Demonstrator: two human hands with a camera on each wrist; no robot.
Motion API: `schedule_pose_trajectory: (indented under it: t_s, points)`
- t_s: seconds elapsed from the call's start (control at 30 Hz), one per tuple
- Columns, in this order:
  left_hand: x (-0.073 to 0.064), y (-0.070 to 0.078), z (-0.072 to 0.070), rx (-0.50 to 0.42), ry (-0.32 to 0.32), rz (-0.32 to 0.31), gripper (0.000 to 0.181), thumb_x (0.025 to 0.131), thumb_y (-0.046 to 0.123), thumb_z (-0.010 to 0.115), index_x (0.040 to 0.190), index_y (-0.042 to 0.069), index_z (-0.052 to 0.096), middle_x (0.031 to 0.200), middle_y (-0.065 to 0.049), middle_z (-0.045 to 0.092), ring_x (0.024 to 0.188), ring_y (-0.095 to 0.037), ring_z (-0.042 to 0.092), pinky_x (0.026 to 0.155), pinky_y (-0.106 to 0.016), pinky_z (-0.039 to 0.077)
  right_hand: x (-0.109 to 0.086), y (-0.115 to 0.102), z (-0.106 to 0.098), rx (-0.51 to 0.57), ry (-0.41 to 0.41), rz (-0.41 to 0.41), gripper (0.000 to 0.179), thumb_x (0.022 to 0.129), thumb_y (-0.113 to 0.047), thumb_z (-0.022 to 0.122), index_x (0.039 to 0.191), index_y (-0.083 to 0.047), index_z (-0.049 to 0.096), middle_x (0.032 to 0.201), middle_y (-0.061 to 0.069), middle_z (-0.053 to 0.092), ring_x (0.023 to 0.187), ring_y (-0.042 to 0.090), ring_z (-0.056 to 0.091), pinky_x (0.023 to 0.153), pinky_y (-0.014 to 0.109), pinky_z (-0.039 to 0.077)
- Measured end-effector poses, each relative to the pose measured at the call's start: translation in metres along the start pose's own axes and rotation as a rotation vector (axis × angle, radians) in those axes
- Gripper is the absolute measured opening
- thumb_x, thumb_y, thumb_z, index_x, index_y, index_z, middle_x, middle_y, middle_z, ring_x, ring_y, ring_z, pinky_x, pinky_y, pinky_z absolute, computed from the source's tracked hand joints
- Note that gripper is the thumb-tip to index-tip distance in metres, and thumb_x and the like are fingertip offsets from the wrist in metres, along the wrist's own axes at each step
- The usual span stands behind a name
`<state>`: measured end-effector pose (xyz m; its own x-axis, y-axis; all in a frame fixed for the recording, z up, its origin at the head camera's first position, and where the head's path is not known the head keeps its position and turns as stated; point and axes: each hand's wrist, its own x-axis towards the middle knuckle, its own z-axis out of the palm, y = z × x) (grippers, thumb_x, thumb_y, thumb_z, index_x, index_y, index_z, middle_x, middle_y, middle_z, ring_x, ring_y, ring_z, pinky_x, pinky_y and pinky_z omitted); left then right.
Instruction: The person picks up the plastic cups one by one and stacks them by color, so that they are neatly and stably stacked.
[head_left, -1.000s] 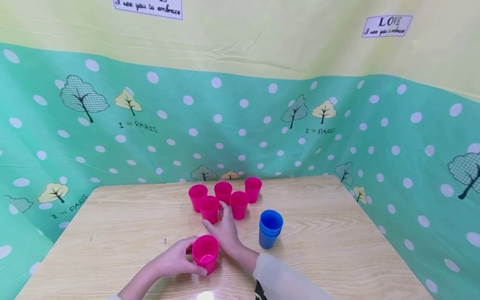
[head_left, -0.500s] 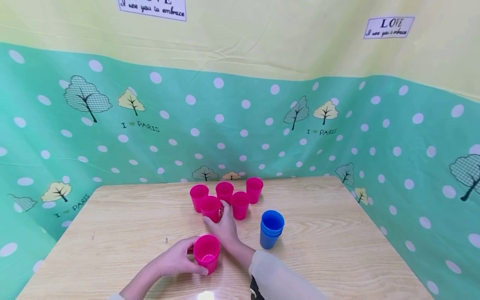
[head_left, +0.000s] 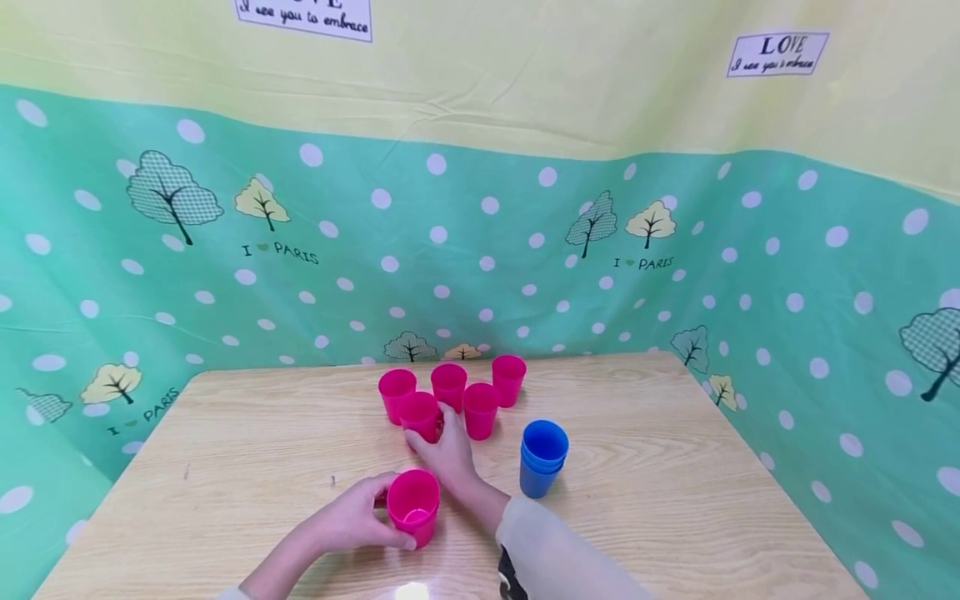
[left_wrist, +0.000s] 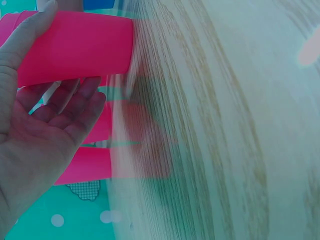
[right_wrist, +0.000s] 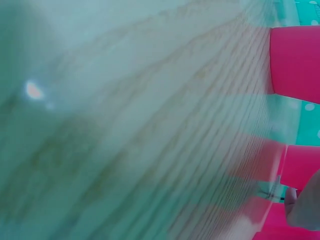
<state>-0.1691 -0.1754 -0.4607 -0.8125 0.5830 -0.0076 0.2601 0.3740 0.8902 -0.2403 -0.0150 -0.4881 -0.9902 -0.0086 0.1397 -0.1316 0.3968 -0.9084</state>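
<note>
Near the front of the table, my left hand [head_left: 356,517] grips an upright pink plastic cup [head_left: 412,508], fingers behind it and thumb in front. A second rim line shows on this cup in the left wrist view. Farther back, my right hand [head_left: 450,454] holds another upright pink cup [head_left: 418,410] by its side, thumb in front. That cup stands at the front of a group. Only a small part of a hand [right_wrist: 306,205] shows in the right wrist view, beside pink cups [right_wrist: 302,165].
Close by stand more pink cups: one at back left [head_left: 396,392], one at back middle [head_left: 448,383], one at right [head_left: 480,412] and one at far right [head_left: 509,379]. A nested stack of blue cups [head_left: 543,458] is right of my right forearm. A patterned curtain [head_left: 487,275] hangs behind the wooden table [head_left: 637,500].
My right fingers have come in slightly closer around the front pink cup of the group, which has shifted very little. The left hand keeps its hold in the same place.
</note>
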Motion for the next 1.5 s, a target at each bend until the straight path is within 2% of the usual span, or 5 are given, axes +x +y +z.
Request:
schedule_pose_trajectory:
  t_s: [0.43, 0.6, 0.87, 1.33, 1.5]
  points:
    - [-0.002, -0.003, 0.0, -0.02, -0.006, 0.004, 0.052, 0.073, 0.022, 0.08, 0.119, 0.016, 0.058, 0.111, 0.001, 0.064, 0.1, -0.007, 0.059, 0.086, -0.022, 0.048, -0.013, -0.008, -0.013, 0.03, -0.07, -0.048, 0.066, 0.079, -0.039, 0.073, 0.132, -0.016, 0.041, 0.12, -0.002, 0.056, 0.105, 0.014, 0.054, 0.089, 0.039, 0.051]
    - [-0.002, -0.003, 0.0, -0.023, -0.01, 0.005, 0.052, 0.073, 0.022, 0.08, 0.119, 0.015, 0.058, 0.111, -0.001, 0.064, 0.101, -0.013, 0.06, 0.086, -0.023, 0.048, -0.017, -0.013, -0.018, 0.04, -0.105, -0.021, 0.067, 0.078, -0.041, 0.073, 0.132, -0.019, 0.041, 0.119, -0.004, 0.056, 0.105, 0.012, 0.053, 0.088, 0.037, 0.051]
    - [-0.001, -0.001, -0.001, -0.036, -0.022, 0.002, 0.052, 0.073, 0.021, 0.08, 0.12, 0.015, 0.057, 0.112, -0.002, 0.064, 0.102, -0.014, 0.059, 0.086, -0.023, 0.048, -0.021, -0.027, -0.029, 0.025, -0.133, -0.017, 0.069, 0.077, -0.045, 0.073, 0.134, -0.022, 0.039, 0.116, -0.008, 0.055, 0.099, 0.01, 0.053, 0.074, 0.021, 0.049]
    - [0.0, -0.001, 0.0, -0.023, -0.012, 0.017, 0.051, 0.072, 0.022, 0.081, 0.117, 0.016, 0.058, 0.109, 0.0, 0.065, 0.1, -0.009, 0.059, 0.085, -0.023, 0.048, -0.022, -0.045, -0.048, 0.054, -0.154, -0.051, 0.066, 0.078, -0.045, 0.072, 0.133, -0.027, 0.04, 0.117, -0.01, 0.055, 0.104, 0.01, 0.052, 0.077, 0.023, 0.046]
    - [0.0, -0.001, 0.0, -0.016, -0.011, 0.033, 0.051, 0.072, 0.024, 0.081, 0.116, 0.014, 0.059, 0.109, -0.002, 0.065, 0.1, -0.013, 0.06, 0.085, -0.023, 0.049, -0.026, -0.05, -0.053, 0.046, -0.178, -0.049, 0.067, 0.077, -0.044, 0.073, 0.134, -0.026, 0.04, 0.117, -0.009, 0.055, 0.103, 0.01, 0.051, 0.077, 0.022, 0.047]
